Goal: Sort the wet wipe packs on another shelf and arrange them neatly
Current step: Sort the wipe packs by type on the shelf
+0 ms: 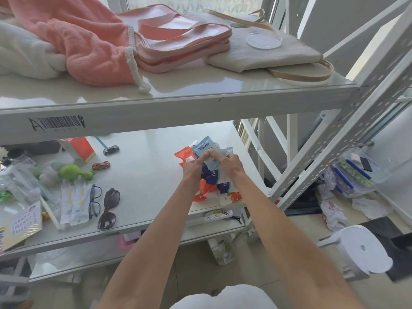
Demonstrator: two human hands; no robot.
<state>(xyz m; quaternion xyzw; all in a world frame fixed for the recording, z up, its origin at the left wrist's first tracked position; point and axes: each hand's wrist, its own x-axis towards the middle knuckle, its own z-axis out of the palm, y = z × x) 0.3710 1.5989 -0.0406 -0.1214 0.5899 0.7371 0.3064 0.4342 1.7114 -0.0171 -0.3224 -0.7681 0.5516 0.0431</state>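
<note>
Well off to the left of your left hand (193, 168), the green toy (73, 171), the black-framed glasses (95, 202) and the sunglasses (109, 208) lie loose on the middle shelf (147, 175). They are apart from the wipes, so the pile has room to be squared.

Your left hand pinches the lower left edge of the light blue pack (206, 147), fingers curled up against it. It probably acts as a stop that keeps the pack from sliding. The pack stands tilted between your two hands, raised above the heap.

Under and behind your hands lie the orange packs (184, 155) and a dark blue and white pack (210, 175), overlapping and unsorted.

Your right hand (229, 165) curls over the pack's face from the other side, likely to steer it. Just right of that hand rises the shelf upright (338, 130).
</note>
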